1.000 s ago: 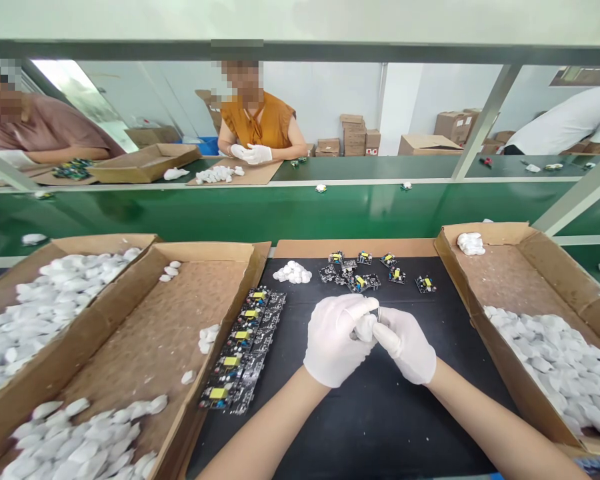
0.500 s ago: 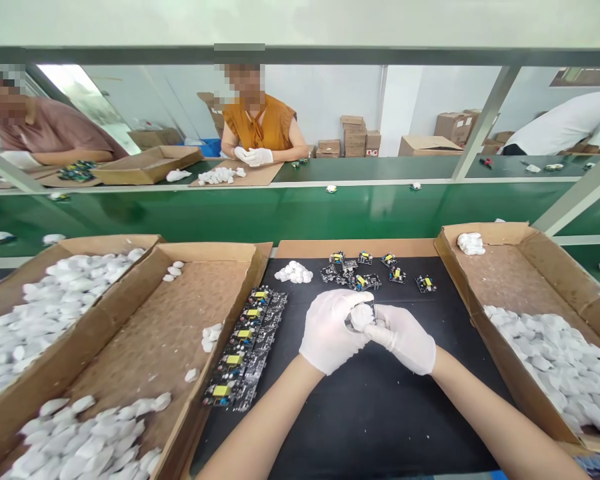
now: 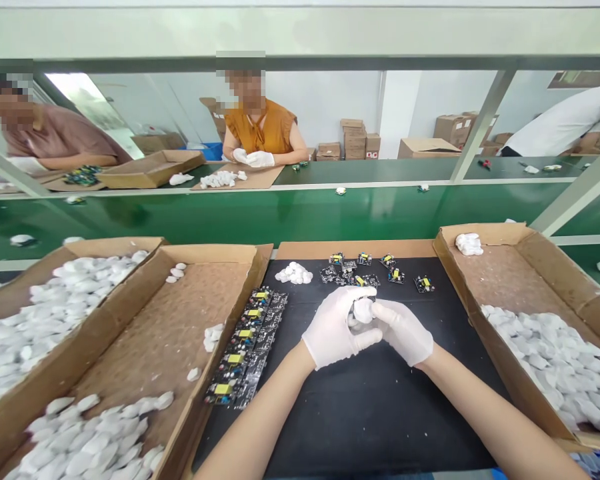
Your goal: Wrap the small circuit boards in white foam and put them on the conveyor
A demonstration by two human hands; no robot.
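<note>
Both of my hands wear white gloves and meet over the black mat [image 3: 380, 413]. My left hand [image 3: 333, 328] and my right hand [image 3: 405, 330] are closed together on a small white plastic shell [image 3: 363, 310] with a dark circuit board partly showing behind it. A row of circuit boards with yellow parts [image 3: 245, 347] lies on the mat to the left of my hands. Loose small circuit boards [image 3: 367, 270] and a little pile of white shells [image 3: 293, 273] lie at the mat's far edge.
Cardboard trays hold white shells at the left [image 3: 130, 347], far left [image 3: 40, 313] and right [image 3: 545, 333]. A green conveyor belt [image 3: 290, 213] carries small parts beyond the mat. Across it sit two other people [image 3: 260, 127] with gloves; a third person in white [image 3: 565, 123] bends at the far right.
My hands have shifted slightly away from me on the mat and turned the white shell between them. Small parts on the green belt have moved to the right.
</note>
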